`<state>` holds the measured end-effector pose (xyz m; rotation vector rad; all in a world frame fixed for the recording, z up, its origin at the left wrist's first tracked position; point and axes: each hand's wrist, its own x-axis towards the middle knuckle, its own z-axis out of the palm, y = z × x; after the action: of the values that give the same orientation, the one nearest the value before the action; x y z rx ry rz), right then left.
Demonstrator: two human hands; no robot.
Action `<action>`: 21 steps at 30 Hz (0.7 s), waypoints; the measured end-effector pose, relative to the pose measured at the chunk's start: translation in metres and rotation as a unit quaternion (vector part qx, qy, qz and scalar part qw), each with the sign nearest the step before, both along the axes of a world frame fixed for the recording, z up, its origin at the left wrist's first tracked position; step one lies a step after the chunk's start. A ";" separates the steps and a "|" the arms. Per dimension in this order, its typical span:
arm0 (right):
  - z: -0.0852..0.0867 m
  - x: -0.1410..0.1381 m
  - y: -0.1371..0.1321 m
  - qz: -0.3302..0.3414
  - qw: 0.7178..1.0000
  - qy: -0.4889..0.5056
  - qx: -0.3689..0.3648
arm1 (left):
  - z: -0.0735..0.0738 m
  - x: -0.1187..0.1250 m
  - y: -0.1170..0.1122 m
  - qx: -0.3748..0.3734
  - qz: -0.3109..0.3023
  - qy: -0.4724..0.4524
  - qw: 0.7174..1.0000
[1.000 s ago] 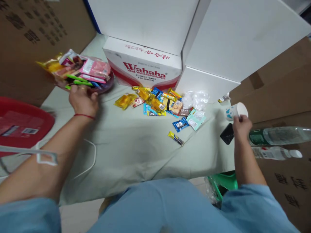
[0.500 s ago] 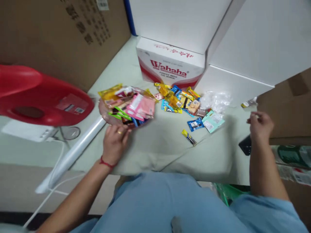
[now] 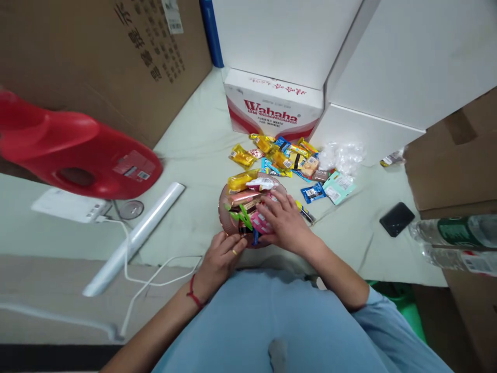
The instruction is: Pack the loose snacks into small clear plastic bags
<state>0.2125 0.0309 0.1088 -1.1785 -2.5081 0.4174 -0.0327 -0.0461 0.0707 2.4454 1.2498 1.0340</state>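
Observation:
A clear pinkish plate (image 3: 224,217) piled with wrapped snacks lies on the table close to my body. My left hand (image 3: 225,254) grips its near-left rim, fingers curled over the edge. Across the right side of the pile rests my right hand (image 3: 285,223), its fingers spread over a pink packet (image 3: 261,223). A yellow packet (image 3: 241,180) and a white packet (image 3: 261,184) top the far side of the pile. Green-edged wrappers (image 3: 244,216) show between the hands. What lies under my right palm is hidden.
More wrapped snacks (image 3: 279,158) lie before a Wahaba-style white-and-red carton (image 3: 272,111), beside clear plastic (image 3: 341,158). At left are a red jug (image 3: 89,155), a white roll (image 3: 135,235) and cables. A black phone (image 3: 396,219) and water bottles (image 3: 462,230) sit right.
The plate has moved right and nearer my body with my left hand at its rim. My right hand has come from the far right onto the snacks.

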 end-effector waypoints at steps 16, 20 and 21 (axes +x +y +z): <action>-0.021 0.157 -0.079 -0.498 0.754 0.419 0.089 | 0.012 0.094 0.147 -0.531 -0.037 -0.643 0.550; -0.042 0.178 -0.102 -0.513 0.716 0.469 0.058 | 0.022 0.096 0.146 -0.510 -0.065 -0.645 0.565; -0.045 0.180 -0.103 -0.507 0.717 0.475 0.054 | 0.027 0.090 0.144 -0.483 -0.057 -0.645 0.590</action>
<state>0.3922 -0.0723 0.0643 -1.5212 -0.7990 0.3860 0.0574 0.0981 0.0973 0.5171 0.6653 1.1588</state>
